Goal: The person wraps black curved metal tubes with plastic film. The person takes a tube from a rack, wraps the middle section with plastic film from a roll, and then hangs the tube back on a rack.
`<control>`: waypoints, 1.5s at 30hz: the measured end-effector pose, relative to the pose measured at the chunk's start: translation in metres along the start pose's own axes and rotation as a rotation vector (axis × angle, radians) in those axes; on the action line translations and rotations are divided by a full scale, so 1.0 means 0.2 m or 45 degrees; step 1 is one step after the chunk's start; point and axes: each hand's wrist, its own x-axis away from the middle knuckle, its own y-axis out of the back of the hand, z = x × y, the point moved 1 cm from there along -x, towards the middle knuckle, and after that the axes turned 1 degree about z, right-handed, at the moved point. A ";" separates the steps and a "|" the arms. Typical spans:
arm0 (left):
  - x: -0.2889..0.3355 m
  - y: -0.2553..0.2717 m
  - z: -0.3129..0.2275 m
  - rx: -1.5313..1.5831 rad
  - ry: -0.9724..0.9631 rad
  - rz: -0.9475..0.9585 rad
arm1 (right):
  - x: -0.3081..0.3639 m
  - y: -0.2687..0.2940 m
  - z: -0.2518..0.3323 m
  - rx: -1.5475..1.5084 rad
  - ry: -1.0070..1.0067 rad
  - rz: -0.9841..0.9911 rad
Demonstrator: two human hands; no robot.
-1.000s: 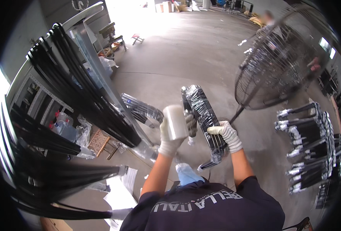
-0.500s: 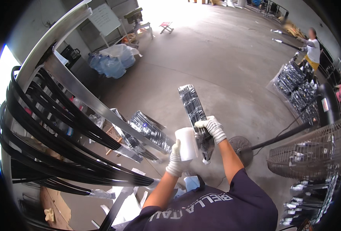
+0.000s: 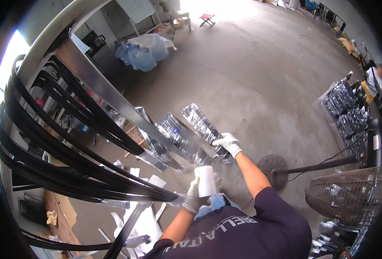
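Wrapped bundle [image 3: 199, 121] now farther from roll [image 3: 206, 182]; right fingers [image 3: 219, 142] pinching bundle, left fingers [image 3: 195, 186] roll.

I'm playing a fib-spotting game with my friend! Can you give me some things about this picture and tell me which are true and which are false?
1. The left hand holds a white roll. True.
2. The right hand has no glove on. False: it is gloved, in a pale colour.
3. The right hand holds a wrapped bundle. True.
4. Both hands hold the roll. False: only the left hand does.
5. The red stool is farther away than the fan. True.
6. The fan is on the person's left side. False: it is on the right.
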 end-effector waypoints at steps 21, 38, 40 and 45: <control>0.35 -0.11 0.01 -0.133 -0.204 0.064 | 0.73 -0.26 -0.08 -0.233 0.307 -0.445; 0.69 0.20 0.21 -1.597 -0.919 -0.216 | 1.52 -0.65 0.02 -0.588 0.362 0.236; 0.76 0.11 0.28 -1.783 -0.982 -0.196 | 1.50 -0.67 -0.04 -0.606 0.204 0.213; 1.01 0.01 0.49 -1.442 -0.904 -0.342 | 1.63 -0.66 0.01 -0.696 0.134 0.567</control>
